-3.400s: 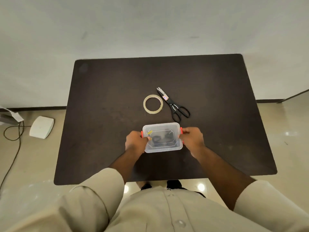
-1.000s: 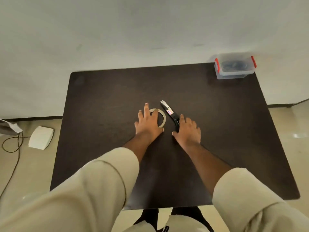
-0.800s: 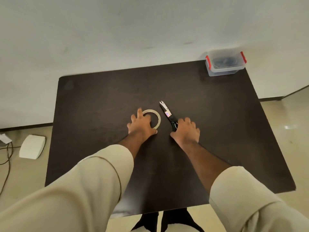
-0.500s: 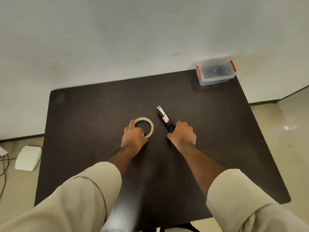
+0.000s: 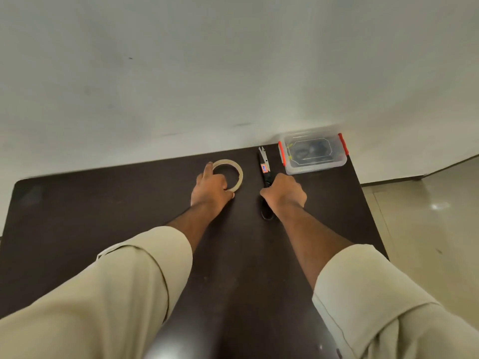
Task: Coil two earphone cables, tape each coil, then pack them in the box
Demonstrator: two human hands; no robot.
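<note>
The clear plastic box (image 5: 315,167) with red side clips stands lidded at the table's far right corner, and dark earphone coils (image 5: 305,151) show through its lid. My left hand (image 5: 211,189) grips the roll of clear tape (image 5: 239,173) lying flat near the far edge, forefinger along its left rim. My right hand (image 5: 283,191) is curled over the handles of the black scissors (image 5: 265,167), whose blades point at the wall.
The dark brown table (image 5: 103,203) ends at a white wall just beyond the tape and scissors. Tiled floor (image 5: 427,216) lies past the table's right edge. My beige sleeves fill the lower view.
The box went from my hands near the front edge to the far right corner. Both hands then pushed the tape and scissors away from me, up beside the box.
</note>
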